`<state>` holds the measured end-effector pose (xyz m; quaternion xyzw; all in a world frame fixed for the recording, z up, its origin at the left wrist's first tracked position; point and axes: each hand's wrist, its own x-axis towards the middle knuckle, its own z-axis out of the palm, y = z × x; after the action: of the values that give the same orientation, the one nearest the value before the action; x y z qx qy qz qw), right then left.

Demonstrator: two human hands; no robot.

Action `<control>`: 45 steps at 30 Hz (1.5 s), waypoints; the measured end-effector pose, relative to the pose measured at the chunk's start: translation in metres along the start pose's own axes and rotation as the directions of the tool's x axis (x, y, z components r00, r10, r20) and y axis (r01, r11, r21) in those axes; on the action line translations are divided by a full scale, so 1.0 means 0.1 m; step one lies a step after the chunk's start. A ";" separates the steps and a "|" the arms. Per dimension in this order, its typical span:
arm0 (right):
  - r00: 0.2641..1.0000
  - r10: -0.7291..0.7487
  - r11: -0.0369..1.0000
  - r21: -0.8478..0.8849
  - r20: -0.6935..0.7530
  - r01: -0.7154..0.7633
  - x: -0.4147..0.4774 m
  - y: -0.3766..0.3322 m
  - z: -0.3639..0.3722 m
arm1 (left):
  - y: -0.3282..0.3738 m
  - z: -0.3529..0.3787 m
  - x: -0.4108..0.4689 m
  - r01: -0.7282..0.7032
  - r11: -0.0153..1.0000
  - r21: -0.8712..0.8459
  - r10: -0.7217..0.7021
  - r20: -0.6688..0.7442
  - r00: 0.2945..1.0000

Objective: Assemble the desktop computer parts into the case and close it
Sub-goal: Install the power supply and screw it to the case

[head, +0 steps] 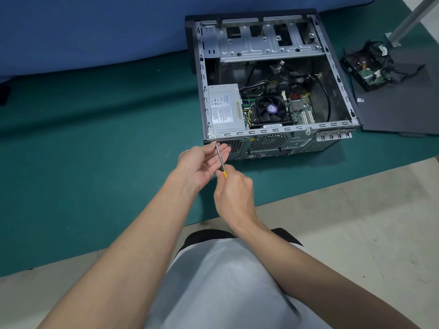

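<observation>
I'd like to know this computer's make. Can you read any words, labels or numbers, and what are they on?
No text is readable.
Power supply label: blue brand word and fine print, too small.
Fan sticker: purple, blurred.
White barcode strip: too small.
Side panel sticker: too small.

Soft, even, fairly bright light falls from overhead. My left hand (202, 162) and right hand (234, 191) are sharp and cast almost no shadow on the mat (95, 162). The case (261, 143) throws a soft shadow toward me, and its interior is dim. The screwdriver (219, 155) shaft shows a thin glint. Straight edges bow near the frame's borders, and my shirt (225, 281) at the bottom looks soft.
</observation>
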<state>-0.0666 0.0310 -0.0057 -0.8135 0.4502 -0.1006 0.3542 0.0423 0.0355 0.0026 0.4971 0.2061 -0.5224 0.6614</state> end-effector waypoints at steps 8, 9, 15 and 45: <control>0.982 0.112 0.955 0.256 0.149 -0.148 0.08 0.09 -0.02 | -0.01 0.00 0.00 -0.047 0.998 0.052 0.048 -0.023 0.999; 0.965 0.174 0.882 0.404 0.198 -0.242 0.09 0.08 -0.02 | -0.01 0.00 0.00 -0.063 0.996 0.069 0.065 -0.031 0.997; 0.723 0.147 -0.144 0.738 0.675 -0.660 0.11 0.03 -0.11 | -0.01 -0.01 -0.01 -0.115 0.960 0.254 0.122 -0.009 0.993; 0.656 0.300 0.044 0.677 0.693 -0.735 0.06 -0.08 -0.22 | 0.01 0.05 -0.03 -0.073 0.991 0.108 0.070 0.029 0.997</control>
<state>-0.0684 0.0184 0.0146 -0.2131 0.4911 -0.0501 0.8432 0.0413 0.0328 0.0073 0.5331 0.1511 -0.5150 0.6540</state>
